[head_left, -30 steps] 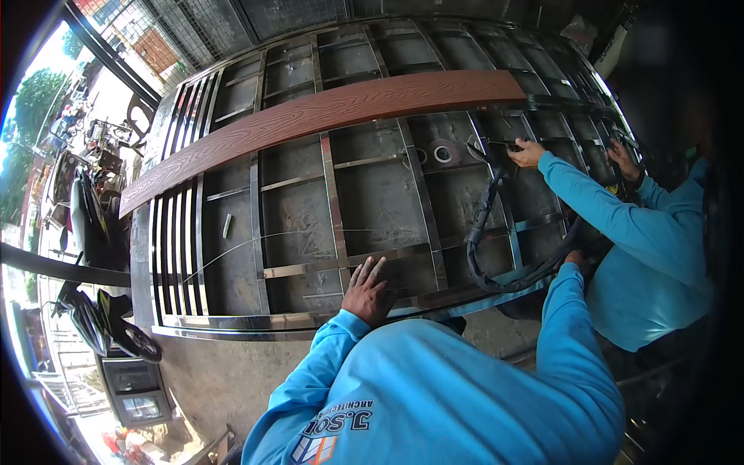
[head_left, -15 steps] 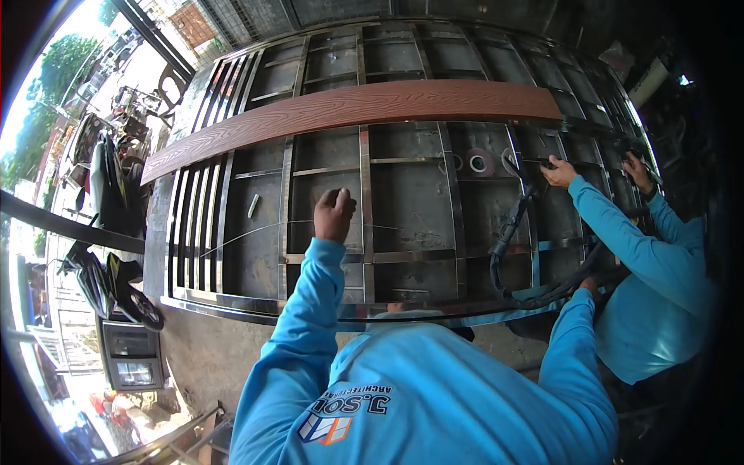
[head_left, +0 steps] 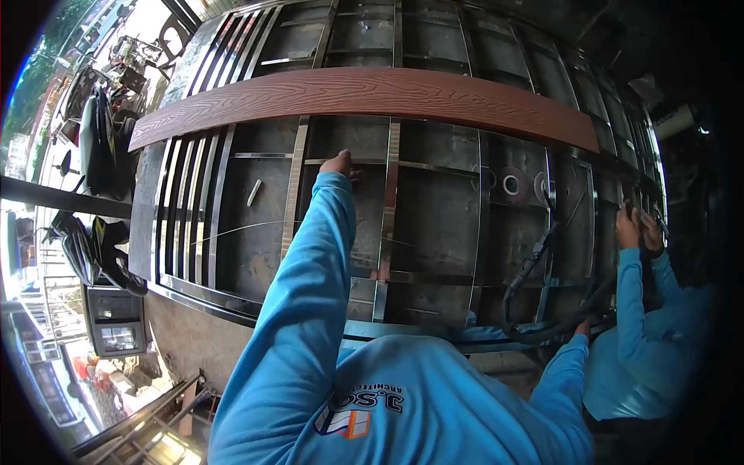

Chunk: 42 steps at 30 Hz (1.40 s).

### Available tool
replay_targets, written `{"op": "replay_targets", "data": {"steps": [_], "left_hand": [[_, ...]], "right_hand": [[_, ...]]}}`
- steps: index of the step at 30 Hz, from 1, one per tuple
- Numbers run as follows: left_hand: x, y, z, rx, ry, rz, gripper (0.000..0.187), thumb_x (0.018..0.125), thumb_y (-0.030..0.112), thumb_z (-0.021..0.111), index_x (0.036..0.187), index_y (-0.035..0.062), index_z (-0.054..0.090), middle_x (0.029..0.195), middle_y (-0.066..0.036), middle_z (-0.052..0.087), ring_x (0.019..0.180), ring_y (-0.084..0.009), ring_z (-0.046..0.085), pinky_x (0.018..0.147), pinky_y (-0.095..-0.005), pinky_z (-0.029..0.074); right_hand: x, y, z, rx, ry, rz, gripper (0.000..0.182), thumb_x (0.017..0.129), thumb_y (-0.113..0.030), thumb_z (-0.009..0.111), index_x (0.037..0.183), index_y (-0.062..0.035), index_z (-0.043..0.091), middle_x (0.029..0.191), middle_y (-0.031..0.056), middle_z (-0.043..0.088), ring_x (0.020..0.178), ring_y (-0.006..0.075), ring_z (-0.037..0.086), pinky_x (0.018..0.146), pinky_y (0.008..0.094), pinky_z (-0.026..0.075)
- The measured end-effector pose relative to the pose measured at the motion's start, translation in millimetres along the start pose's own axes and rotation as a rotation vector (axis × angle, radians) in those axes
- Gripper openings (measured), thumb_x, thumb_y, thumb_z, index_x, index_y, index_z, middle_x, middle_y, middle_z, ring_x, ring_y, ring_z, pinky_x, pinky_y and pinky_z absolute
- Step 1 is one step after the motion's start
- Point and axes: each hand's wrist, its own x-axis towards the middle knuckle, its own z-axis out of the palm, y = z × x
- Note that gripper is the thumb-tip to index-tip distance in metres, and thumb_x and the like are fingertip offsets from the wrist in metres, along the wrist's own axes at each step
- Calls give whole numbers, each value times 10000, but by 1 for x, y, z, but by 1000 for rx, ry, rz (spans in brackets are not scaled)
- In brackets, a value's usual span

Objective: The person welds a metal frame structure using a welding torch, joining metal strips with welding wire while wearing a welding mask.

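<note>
My left hand point(head_left: 338, 163) is stretched over the metal frame point(head_left: 389, 182), just below a long reddish-brown wood-grain plank point(head_left: 333, 91). Its fingers look curled, and their inner side is hidden. A thin pale rod point(head_left: 240, 228) lies across the frame bars below that hand. My right hand point(head_left: 583, 328) is down at the frame's near edge, beside a black cable point(head_left: 515, 329); its fingers are mostly hidden. That cable leads to a black torch-like tool point(head_left: 535, 256) resting on the frame.
A co-worker in a blue sleeve point(head_left: 629, 298) stands at right, hands point(head_left: 628, 227) over the frame. Round discs point(head_left: 511, 185) and a short white stick point(head_left: 254, 192) lie within the frame openings. Motorcycles point(head_left: 101, 240) and a dark cabinet point(head_left: 116, 322) stand at left.
My left hand has moved away from me, from above the rod towards the plank. The co-worker's hands have shifted nearer the right end. The camera view has turned somewhat.
</note>
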Motion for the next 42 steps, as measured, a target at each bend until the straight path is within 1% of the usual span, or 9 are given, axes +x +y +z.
{"op": "replay_targets", "data": {"steps": [1,5,10,14,19,25,32,38,42], "left_hand": [[1,-1,-1,-73,4,-58,516,1007,382,624,1310,-29,559,1109,-223,695,846,-369,729,697,-468,617],[-21,-1,-3,-324,-70,-210,525,1023,317,608,1428,11,474,1273,-276,632,1050,-412,681,878,-518,586],[-38,-3,-21,-378,-260,-206,626,1041,358,586,1500,-4,363,1402,-301,549,1255,-451,587,1021,-542,518],[-40,-2,-20,-407,-306,-150,597,1027,352,617,1420,-30,379,1372,-309,544,1181,-447,630,951,-537,567],[-51,1,-18,-404,-297,-72,527,1025,325,628,1342,-41,419,1320,-300,565,1144,-433,650,931,-539,585],[-53,2,-15,-394,-288,-51,480,1028,330,622,1298,-36,469,1270,-271,601,1125,-418,661,941,-530,573],[-59,6,-14,-370,-268,-25,490,1020,345,634,1259,-46,459,1206,-293,608,1061,-397,691,895,-506,615],[-58,5,-15,-382,-245,-36,530,1001,327,668,1254,-64,416,1204,-304,581,1067,-419,687,888,-519,617],[-57,4,-16,-388,-264,-39,515,1009,319,656,1257,-63,415,1193,-301,590,1060,-414,692,879,-509,620]], "right_hand": [[-5,5,-10,297,-75,153,809,964,-645,523,1276,95,614,1341,252,638,1226,378,630,1013,439,505],[-90,-25,-53,-36,262,133,808,965,-600,559,1339,116,548,1357,283,604,1244,438,588,1032,469,482],[-302,-149,-110,139,293,-807,509,1037,-361,566,1368,24,531,1329,265,571,1166,421,596,998,468,493],[-457,-269,-120,305,-196,-1367,340,1005,-110,573,1321,16,553,1292,196,585,1095,316,631,914,379,536],[-538,-362,-91,416,-452,-1650,338,982,-131,627,1286,7,575,1271,183,612,1038,301,657,856,373,557],[-518,-371,-91,376,-352,-1521,297,994,-126,620,1255,14,596,1226,175,623,964,278,674,815,356,565],[-399,-297,-96,94,1,-959,364,1028,-267,598,1255,17,600,1087,184,631,934,298,663,840,409,529],[-364,-255,-66,-38,29,-902,527,1025,-392,592,1315,45,553,1217,252,633,1063,404,635,945,443,496],[-382,-270,-66,95,-206,-748,565,1005,-345,644,1358,74,504,1248,259,630,1128,389,624,994,433,482]]}}
